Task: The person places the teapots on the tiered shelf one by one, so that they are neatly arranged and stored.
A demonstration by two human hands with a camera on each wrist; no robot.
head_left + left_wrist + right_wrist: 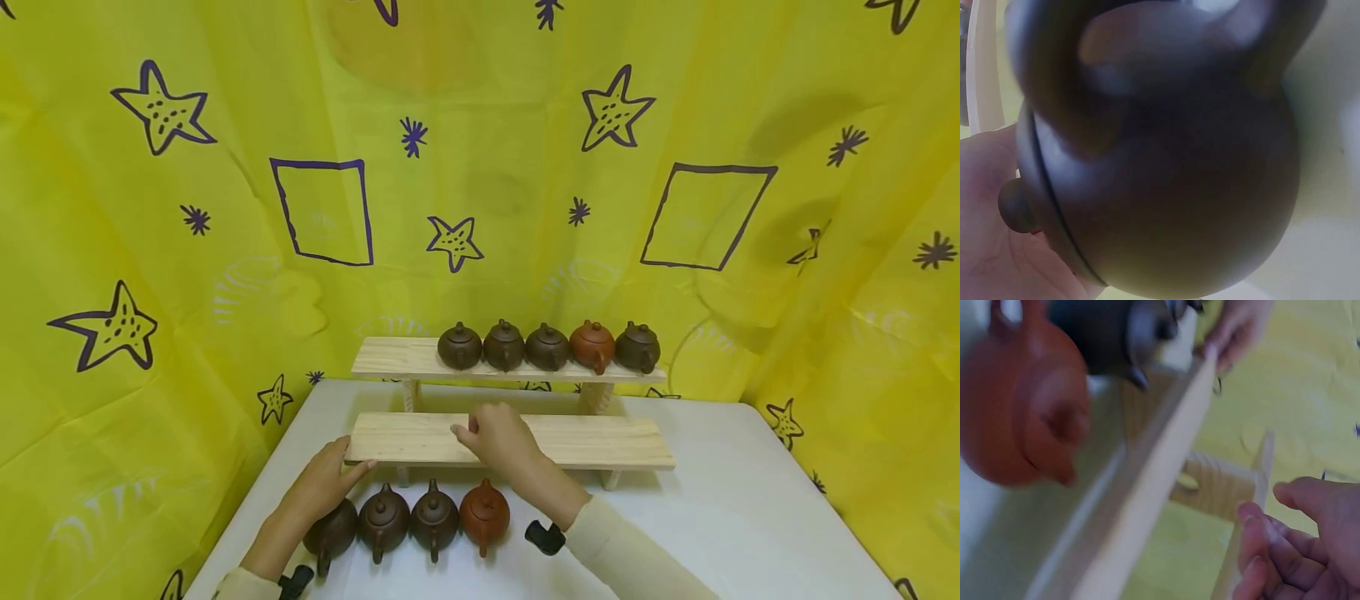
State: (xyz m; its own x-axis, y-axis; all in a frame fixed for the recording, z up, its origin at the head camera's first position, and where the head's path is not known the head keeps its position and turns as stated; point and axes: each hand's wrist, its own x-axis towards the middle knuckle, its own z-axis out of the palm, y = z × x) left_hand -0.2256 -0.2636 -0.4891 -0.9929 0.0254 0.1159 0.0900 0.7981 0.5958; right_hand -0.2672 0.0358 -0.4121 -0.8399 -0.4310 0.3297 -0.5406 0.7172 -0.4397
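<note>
My left hand (318,483) grips the left end of the lower wooden shelf (600,442), its thumb along the front edge. Below that wrist is a dark brown teapot (335,531), partly hidden by the hand in the head view and filling the left wrist view. Over the middle of the lower board hovers my right hand (506,437), fingers loosely curled around nothing. Before the shelf stand two more dark teapots (384,518) and a reddish clay teapot (484,515), handles toward me. The right wrist view is blurred, with the reddish teapot (1010,406) at its left.
Behind, a raised upper board (397,357) carries several teapots, mostly dark brown, with one reddish teapot (592,343) among them. Wooden supports (596,398) hold the boards up. A white cloth (750,517) covers the table. Yellow curtains (480,183) with drawn stars surround it.
</note>
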